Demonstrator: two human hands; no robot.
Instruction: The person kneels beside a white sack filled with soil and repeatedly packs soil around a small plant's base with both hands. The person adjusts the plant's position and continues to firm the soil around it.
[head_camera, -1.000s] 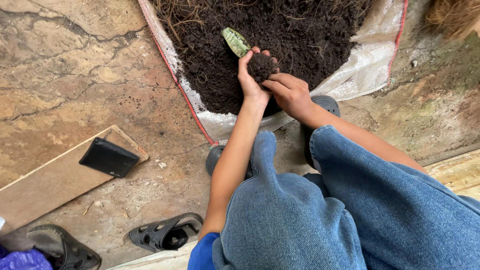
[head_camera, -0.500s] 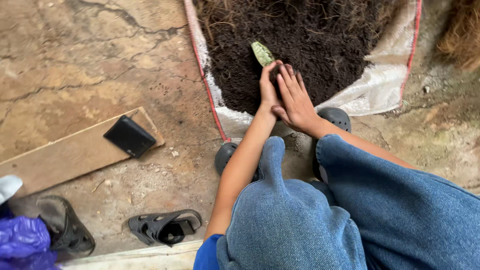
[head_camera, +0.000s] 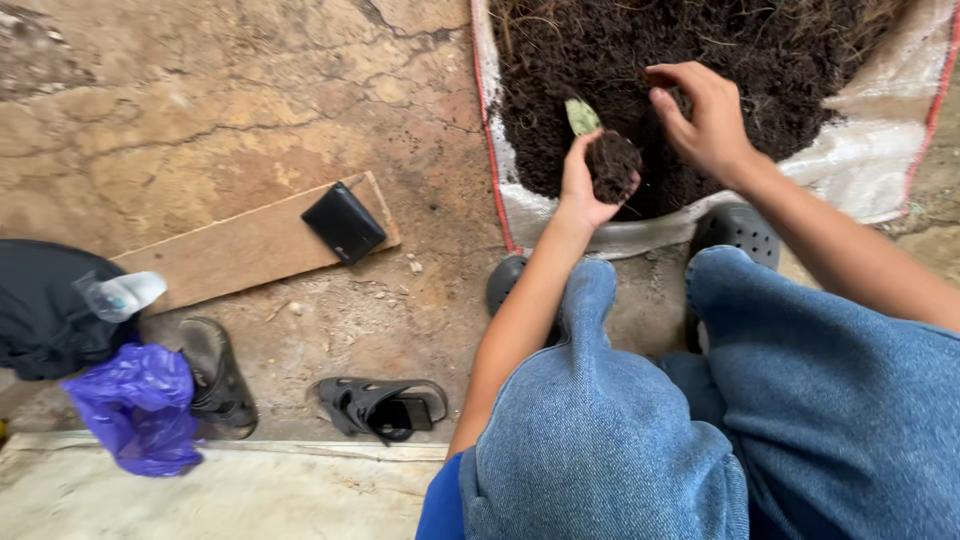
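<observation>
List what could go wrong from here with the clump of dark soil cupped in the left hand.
1. The crumbly clump of dark soil sits in the cupped left hand near the edge of the white woven sack; bits could fall onto the stone floor.
2. The small green leaf pokes up beside the fingers and might bend or snap.
3. The right hand, digging in the soil pile, may scatter more.

Soft, even daylight fills the frame, with no glare or hard highlights. The cracked stone floor (head_camera: 230, 130) at upper left is evenly lit; shadows are faint, only a thin dark edge under the wooden board (head_camera: 240, 250). The dark soil (head_camera: 760, 60) at the top loses detail. Focus is mostly sharp, with the denim knees (head_camera: 600, 440) at the bottom looming large from wide-angle stretch.
</observation>
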